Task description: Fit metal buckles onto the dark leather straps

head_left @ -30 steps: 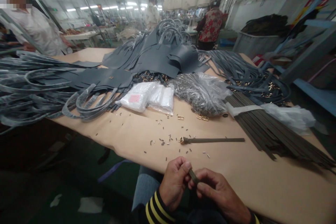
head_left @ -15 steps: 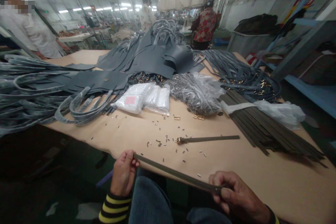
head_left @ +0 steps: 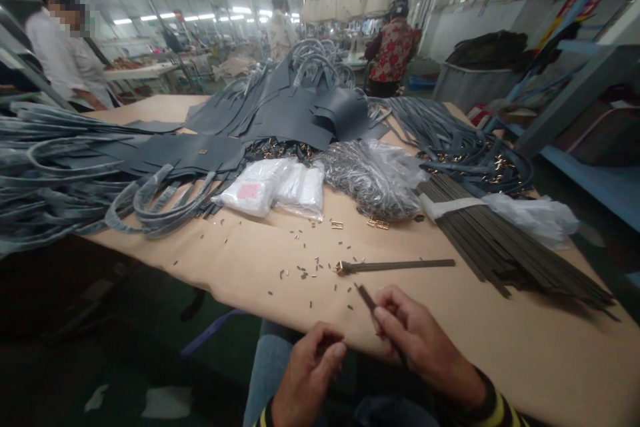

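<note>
My right hand grips a dark olive strap close to one end. That end points up and left over the table, while the rest runs down behind my fingers. Left of it, my left hand is closed, thumb against curled fingers, at the table's front edge. Whether something small is in it I cannot make out. Just beyond my hands lies another olive strap with a gold buckle at its left end. Small dark and silvery metal bits are scattered around the buckle, with a gold rectangular ring behind them.
A bundle of olive straps lies at the right. Behind are a clear bag of dark pieces, white packets, grey-blue leather panels and wrapped handles. A person in white stands far left.
My left hand has let go of the strap's far end and moved right, towards my right hand. The strap, stretched between both hands before, now hangs from my right hand, which has risen leftward.
</note>
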Tool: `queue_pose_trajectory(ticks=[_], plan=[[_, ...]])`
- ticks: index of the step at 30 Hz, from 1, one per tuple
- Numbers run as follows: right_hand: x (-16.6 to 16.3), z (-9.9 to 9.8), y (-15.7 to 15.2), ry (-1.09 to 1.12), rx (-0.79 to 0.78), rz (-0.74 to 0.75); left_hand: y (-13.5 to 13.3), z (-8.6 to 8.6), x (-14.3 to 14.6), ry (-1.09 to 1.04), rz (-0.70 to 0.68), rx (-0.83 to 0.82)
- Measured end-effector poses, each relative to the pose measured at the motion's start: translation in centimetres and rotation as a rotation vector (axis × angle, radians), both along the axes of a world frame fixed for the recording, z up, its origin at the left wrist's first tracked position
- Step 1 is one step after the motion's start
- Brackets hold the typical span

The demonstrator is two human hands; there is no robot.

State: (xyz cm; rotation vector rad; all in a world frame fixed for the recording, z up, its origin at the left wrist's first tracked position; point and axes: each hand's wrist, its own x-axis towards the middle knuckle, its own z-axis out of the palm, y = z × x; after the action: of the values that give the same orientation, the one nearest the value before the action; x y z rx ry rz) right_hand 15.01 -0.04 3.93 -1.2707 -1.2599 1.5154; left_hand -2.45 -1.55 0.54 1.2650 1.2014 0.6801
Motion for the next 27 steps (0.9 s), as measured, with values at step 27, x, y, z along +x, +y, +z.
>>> queue_pose_trajectory(ticks=[27], plan=[[-2.6,-3.4,-0.5,0.151,-0.135,0.122,1.3,0.5,1.7,0.077,0.209,0.356]])
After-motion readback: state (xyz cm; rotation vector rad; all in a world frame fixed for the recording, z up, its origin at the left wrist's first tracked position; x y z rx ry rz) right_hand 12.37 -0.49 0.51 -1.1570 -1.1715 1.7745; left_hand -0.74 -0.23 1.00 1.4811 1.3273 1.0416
